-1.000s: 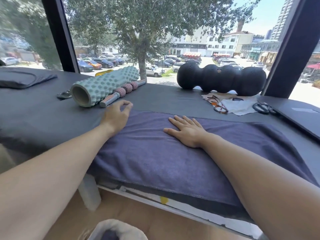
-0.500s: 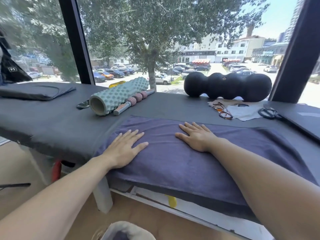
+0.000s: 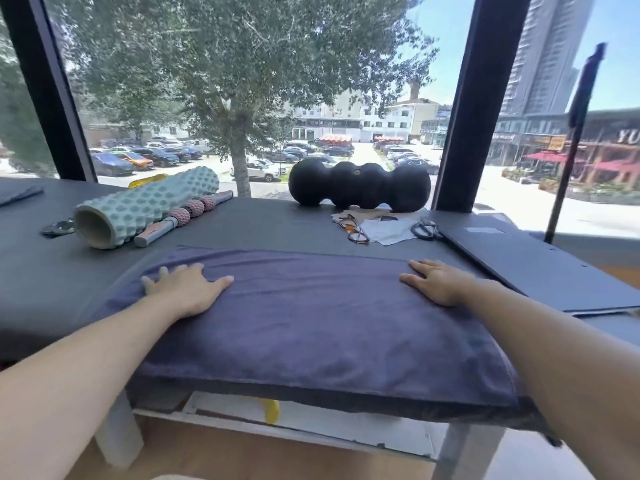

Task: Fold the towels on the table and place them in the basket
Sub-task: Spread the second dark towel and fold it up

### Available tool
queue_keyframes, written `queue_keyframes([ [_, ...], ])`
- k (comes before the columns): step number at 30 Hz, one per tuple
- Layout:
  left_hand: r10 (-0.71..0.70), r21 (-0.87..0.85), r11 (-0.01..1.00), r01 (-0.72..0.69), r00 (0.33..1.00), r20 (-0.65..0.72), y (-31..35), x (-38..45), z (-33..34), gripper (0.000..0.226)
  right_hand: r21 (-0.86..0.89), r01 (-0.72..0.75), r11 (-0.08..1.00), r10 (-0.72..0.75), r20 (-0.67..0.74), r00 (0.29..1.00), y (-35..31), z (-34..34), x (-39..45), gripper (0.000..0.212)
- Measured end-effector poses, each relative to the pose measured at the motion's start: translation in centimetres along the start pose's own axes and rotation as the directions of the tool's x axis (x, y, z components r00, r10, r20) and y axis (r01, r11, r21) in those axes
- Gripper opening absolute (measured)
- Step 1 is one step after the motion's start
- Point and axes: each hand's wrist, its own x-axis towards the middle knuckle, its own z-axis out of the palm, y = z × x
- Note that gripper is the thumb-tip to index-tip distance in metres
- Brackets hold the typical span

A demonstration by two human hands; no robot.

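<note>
A purple towel (image 3: 311,317) lies spread flat on the dark grey table (image 3: 270,226), its near edge reaching the table's front edge. My left hand (image 3: 183,289) rests flat on the towel's left end with fingers spread. Flat on the towel's far right corner lies my right hand (image 3: 438,282), fingers straight. Neither hand holds anything. The basket is out of view.
Behind the towel on the left lie a mint foam roller (image 3: 138,209) and a pink massage stick (image 3: 187,216). A black peanut roller (image 3: 360,185) stands by the window. Glasses (image 3: 353,230), a white cloth (image 3: 388,230), scissors (image 3: 426,228) and a dark flat board (image 3: 540,268) lie to the right.
Both hands slid apart over the towel, the left toward its left end and the right toward its right corner. The view shifted right and up, and the basket dropped out of sight.
</note>
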Motion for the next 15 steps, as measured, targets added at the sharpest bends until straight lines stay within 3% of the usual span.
queue_keyframes([
  [4,0.267,-0.040,0.963,-0.266,0.963,0.030,7.3,-1.4,0.9,0.088,0.028,-0.003,1.000,0.004,-0.039,0.999,1.8,1.1,-0.2,0.076],
  [6,0.325,-0.043,0.946,-0.322,0.938,0.121,10.3,-2.4,1.6,0.094,0.015,-0.001,1.000,0.002,-0.048,0.999,1.8,1.5,-0.2,0.075],
  [9,0.457,-0.015,0.888,-0.459,0.880,0.128,14.9,-5.2,2.9,0.099,-0.003,0.001,1.000,-0.001,-0.062,0.998,1.6,1.8,-0.4,0.072],
  [12,0.717,-0.040,0.695,-0.718,0.687,0.118,20.3,-11.0,4.8,0.094,0.000,-0.001,1.000,0.001,-0.047,0.999,1.6,1.9,-0.3,0.072],
  [15,0.860,0.029,0.504,-0.863,0.505,0.069,24.2,-16.7,7.0,0.097,0.005,0.003,1.000,-0.003,-0.039,0.999,1.6,1.9,0.0,0.071],
])
